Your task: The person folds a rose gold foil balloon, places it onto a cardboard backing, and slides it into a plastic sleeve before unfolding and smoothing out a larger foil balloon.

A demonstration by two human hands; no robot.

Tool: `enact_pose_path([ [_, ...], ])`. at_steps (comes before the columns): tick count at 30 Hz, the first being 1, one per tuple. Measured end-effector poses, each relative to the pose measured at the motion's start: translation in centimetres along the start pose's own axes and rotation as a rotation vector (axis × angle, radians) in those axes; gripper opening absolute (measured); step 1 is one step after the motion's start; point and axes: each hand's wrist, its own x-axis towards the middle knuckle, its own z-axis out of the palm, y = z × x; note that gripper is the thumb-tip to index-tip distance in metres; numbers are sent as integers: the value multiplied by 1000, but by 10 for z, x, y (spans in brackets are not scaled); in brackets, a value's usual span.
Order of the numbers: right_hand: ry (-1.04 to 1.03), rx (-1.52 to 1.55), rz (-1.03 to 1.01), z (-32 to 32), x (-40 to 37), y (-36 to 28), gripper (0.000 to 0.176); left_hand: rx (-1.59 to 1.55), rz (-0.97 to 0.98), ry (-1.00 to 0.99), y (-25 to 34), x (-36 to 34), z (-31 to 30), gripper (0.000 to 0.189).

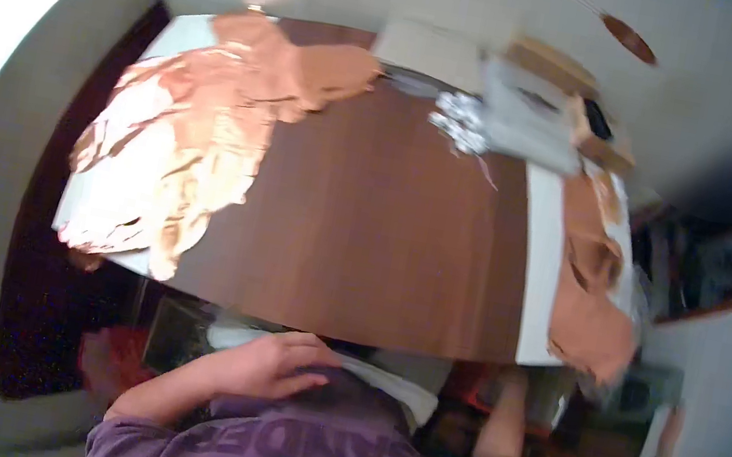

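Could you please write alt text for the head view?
A brown table holds crumpled copper foil on white sheets at both sides, and silver foil at the far edge. The left hand rests on a purple shirt; the right hand is blurred at the table's near edge.

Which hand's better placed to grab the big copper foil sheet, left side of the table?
Left, likely. The left hand rests free at the chest, just below the table edge, on the side of the copper foil sheet. The right forearm is across, its hand hidden.
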Motion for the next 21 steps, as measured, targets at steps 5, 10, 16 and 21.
enact_pose_path([
  [5, -82, -79, -265, -83, -63, -32, 34, 336, -288, 490, -9, -56, -78, 18],
  [10, -629, 289, -695, -257, -170, -150, 29, 838, -381, 923, -85, -97, -144, 15],
  [16, -174, 354, -1245, -376, -185, -237, 25, 831, -421, 904, -137, -110, -169, 11],
  [21, -455, 981, -1009, -406, -154, -343, 32, 559, -180, 1058, -63, -58, -152, 6],
])
